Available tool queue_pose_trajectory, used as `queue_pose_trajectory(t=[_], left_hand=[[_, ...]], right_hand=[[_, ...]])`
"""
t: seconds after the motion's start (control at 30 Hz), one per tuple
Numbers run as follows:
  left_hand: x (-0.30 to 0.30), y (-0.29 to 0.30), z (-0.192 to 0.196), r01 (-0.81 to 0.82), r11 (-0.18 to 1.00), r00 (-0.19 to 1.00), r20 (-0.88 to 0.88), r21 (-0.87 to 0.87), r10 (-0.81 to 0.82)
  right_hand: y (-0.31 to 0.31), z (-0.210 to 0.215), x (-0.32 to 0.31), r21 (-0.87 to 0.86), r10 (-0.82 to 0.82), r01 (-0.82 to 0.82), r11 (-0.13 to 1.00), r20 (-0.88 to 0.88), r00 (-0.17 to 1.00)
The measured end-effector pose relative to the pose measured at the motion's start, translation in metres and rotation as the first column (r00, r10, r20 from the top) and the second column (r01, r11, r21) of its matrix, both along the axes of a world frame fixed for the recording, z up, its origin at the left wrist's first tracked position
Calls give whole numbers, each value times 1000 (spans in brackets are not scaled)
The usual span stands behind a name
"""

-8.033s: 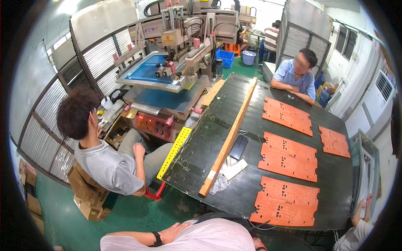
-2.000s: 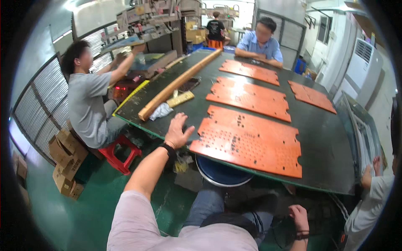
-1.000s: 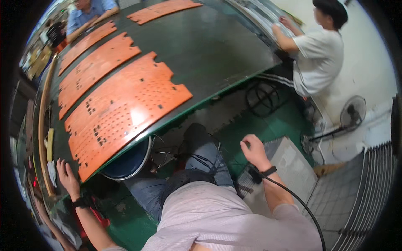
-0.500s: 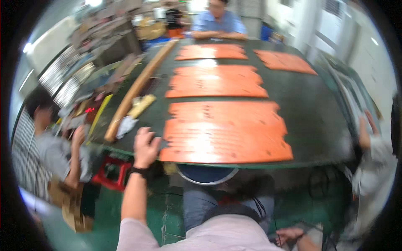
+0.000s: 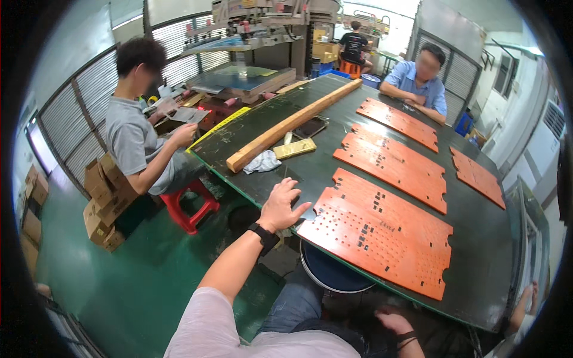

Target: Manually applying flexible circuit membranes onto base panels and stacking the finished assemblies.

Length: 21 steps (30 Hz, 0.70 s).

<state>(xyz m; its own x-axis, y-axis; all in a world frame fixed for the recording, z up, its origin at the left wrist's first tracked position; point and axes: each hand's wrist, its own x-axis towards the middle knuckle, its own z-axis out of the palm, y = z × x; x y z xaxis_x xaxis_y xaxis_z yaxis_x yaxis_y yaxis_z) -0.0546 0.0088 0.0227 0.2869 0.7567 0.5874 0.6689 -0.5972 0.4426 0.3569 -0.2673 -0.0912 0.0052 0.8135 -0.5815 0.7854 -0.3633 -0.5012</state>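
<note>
The left hand [image 5: 282, 204] lies with fingers spread and grip released on the dark green bench [image 5: 298, 173], fingertips just beside the near corner of a flat orange perforated panel [image 5: 382, 235]. That rigid, notched panel lies flat at the near bench edge, its long axis running from the hand toward the lower right. The right hand [image 5: 394, 322] rests low by the lap, grip loosely curled, holding nothing visible.

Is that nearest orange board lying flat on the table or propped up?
Flat. The orange board lies face up on the dark table, its near edge along the table's rim. The left hand rests beside it.
</note>
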Motion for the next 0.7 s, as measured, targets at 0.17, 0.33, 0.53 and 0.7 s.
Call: queue_pose_trajectory(t=[0.17, 0.33, 0.53, 0.7], left_hand=[[7, 4, -5, 21, 1000, 999, 42, 7, -22], [11, 8, 0, 25, 999, 1000, -5, 43, -25], [-4, 4, -4, -21, 999, 999, -29, 29, 22], [9, 4, 3, 23, 997, 999, -30, 68, -21]], right_hand=[[8, 13, -55, -149, 528, -521, 840, 10, 849], [11, 91, -55, 486, 522, -548, 681, 204, 828], [20, 206, -36, 938, 122, -131, 320, 97, 988], [-1, 235, 37, 840, -127, 531, -114, -542, 831]])
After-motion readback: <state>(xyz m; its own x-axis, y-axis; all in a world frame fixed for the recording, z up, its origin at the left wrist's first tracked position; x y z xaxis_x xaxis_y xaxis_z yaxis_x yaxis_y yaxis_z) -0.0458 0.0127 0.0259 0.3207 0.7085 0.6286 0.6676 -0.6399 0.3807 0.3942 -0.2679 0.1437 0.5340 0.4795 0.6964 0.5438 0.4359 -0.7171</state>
